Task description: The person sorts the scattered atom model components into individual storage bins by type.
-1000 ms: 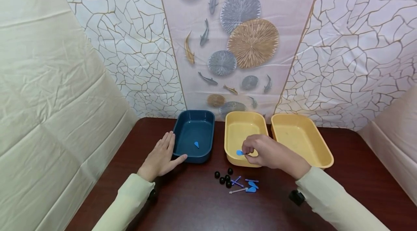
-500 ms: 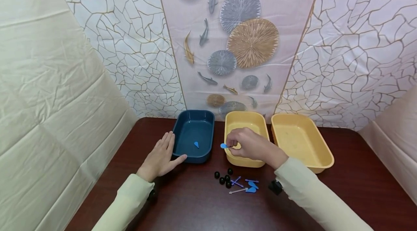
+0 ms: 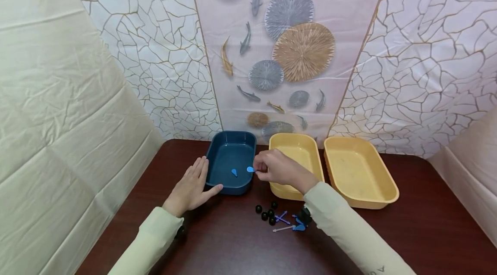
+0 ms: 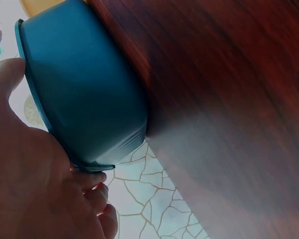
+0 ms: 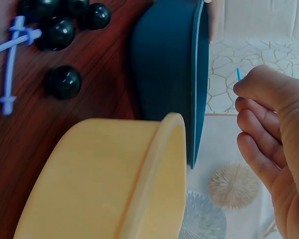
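Note:
My right hand (image 3: 280,168) pinches a small flat blue drop-shaped piece (image 3: 250,169) between thumb and forefinger, just above the right rim of the dark blue tray (image 3: 217,139). In the right wrist view only the thin edge of the blue piece (image 5: 238,73) shows past the fingertips. My left hand (image 3: 191,189) rests against the tray's left front corner, fingers straight and thumb over the front rim. In the left wrist view the left hand (image 4: 35,164) touches the tray's rim. Another blue drop-shaped piece (image 3: 234,172) lies on the tray's floor.
Two yellow trays stand right of the blue one, a middle tray (image 3: 295,138) and a right tray (image 3: 382,204). In front lie several black balls (image 3: 265,215), purple rods (image 3: 282,219), a pale rod (image 3: 283,228) and more blue pieces (image 3: 299,227), partly hidden by the right wrist.
My right hand has moved left with the blue drop-shaped piece, from above the middle yellow tray to the blue tray's right rim. The left hand has stayed in place.

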Demonstrator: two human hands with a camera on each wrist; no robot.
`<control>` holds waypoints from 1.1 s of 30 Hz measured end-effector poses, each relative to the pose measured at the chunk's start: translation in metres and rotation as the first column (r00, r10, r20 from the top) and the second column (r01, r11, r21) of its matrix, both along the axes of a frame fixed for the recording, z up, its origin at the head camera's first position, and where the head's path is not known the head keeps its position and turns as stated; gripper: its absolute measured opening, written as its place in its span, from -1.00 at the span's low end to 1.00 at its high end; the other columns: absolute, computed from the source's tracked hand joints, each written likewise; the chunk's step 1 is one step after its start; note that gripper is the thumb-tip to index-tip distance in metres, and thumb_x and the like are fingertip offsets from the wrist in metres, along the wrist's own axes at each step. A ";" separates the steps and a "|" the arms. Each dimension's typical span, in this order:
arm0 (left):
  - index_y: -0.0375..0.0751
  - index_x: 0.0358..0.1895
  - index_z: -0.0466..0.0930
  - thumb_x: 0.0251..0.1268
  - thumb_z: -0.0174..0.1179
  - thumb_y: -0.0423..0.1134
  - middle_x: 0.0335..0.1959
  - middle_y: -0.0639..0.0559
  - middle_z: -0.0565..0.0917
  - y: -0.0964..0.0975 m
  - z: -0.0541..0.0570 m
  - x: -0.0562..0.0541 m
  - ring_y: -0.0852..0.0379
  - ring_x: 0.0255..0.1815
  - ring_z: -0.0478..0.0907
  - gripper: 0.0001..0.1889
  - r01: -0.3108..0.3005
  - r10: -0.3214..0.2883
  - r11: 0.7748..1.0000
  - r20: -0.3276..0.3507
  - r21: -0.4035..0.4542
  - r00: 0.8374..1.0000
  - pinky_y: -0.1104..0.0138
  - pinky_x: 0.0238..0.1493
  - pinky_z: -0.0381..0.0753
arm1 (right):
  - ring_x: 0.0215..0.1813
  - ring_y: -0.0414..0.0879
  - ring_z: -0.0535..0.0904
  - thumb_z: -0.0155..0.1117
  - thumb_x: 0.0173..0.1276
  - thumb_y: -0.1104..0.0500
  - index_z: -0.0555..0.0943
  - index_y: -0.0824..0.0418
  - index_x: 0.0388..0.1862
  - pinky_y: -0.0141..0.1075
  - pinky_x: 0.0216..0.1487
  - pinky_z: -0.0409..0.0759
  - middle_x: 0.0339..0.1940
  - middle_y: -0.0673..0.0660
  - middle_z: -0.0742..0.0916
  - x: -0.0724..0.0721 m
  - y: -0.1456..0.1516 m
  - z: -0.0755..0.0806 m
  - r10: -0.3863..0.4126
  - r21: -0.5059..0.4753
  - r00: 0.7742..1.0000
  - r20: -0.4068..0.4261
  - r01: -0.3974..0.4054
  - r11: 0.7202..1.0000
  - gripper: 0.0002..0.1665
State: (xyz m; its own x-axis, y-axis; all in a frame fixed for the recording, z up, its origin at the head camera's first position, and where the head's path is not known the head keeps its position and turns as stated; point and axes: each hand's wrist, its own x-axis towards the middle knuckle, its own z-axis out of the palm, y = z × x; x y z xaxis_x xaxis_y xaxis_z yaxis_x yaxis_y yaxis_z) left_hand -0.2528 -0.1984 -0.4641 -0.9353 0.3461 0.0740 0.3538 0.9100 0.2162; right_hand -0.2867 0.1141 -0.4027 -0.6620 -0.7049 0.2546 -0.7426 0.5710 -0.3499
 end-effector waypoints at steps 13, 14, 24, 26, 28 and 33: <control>-0.47 0.67 -0.02 0.52 0.01 0.38 0.72 -0.38 0.07 0.000 -0.001 -0.003 -0.36 0.75 -0.01 0.06 -0.002 0.002 1.000 0.000 -0.009 1.000 -0.20 0.69 0.13 | -0.36 -0.25 0.55 0.42 0.40 0.29 0.72 0.09 -0.36 -0.47 -0.26 0.62 -0.39 -0.05 0.73 -0.025 -0.034 -0.015 0.013 -0.002 1.000 0.015 -0.013 1.000 -0.86; -0.47 0.68 -0.02 0.52 0.01 0.38 0.73 -0.37 0.07 0.000 -0.001 -0.003 -0.36 0.75 -0.01 0.06 -0.004 0.004 1.000 0.002 -0.012 1.000 -0.20 0.69 0.13 | -0.35 -0.26 0.56 0.41 0.40 0.29 0.72 0.11 -0.35 -0.46 -0.26 0.63 -0.39 -0.04 0.74 -0.026 -0.037 -0.016 0.015 -0.003 1.000 0.020 -0.015 1.000 -0.88; -0.46 0.68 -0.04 0.51 0.02 0.37 0.73 -0.37 0.04 -0.001 -0.003 -0.002 -0.36 0.76 -0.04 0.06 0.001 -0.001 1.000 0.001 -0.018 1.000 -0.21 0.69 0.13 | -0.33 -0.26 0.60 0.44 0.44 0.24 0.71 0.08 -0.36 -0.43 -0.22 0.69 -0.37 -0.03 0.76 -0.038 -0.061 -0.028 -0.042 0.020 0.994 0.096 0.040 0.999 -0.86; -0.45 0.69 -0.05 0.51 0.02 0.37 0.74 -0.36 0.02 -0.001 -0.003 -0.002 -0.35 0.77 -0.05 0.06 -0.003 0.003 1.000 0.007 -0.018 1.000 -0.20 0.70 0.11 | -0.32 -0.26 0.61 0.44 0.44 0.24 0.72 0.08 -0.36 -0.43 -0.20 0.70 -0.36 -0.03 0.77 -0.040 -0.063 -0.031 -0.051 0.019 0.993 0.107 0.049 0.999 -0.86; -0.44 0.69 -0.07 0.51 0.02 0.38 0.74 -0.35 0.01 -0.001 -0.002 -0.002 -0.35 0.77 -0.06 0.07 -0.002 0.003 1.000 0.013 -0.014 1.000 -0.20 0.70 0.11 | -0.30 -0.25 0.63 0.45 0.43 0.25 0.72 0.09 -0.35 -0.41 -0.17 0.72 -0.34 -0.01 0.78 -0.043 -0.065 -0.034 -0.059 0.013 0.991 0.120 0.057 0.998 -0.87; -0.44 0.69 -0.07 0.51 0.01 0.38 0.74 -0.35 0.02 0.001 -0.002 -0.002 -0.34 0.77 -0.06 0.07 -0.001 0.001 1.000 0.015 -0.004 1.000 -0.21 0.70 0.11 | -0.21 -0.21 0.70 0.44 0.44 0.25 0.77 0.17 -0.23 -0.35 -0.08 0.77 -0.23 0.04 0.82 -0.047 -0.067 -0.040 -0.072 0.009 0.984 0.160 0.071 0.997 -0.98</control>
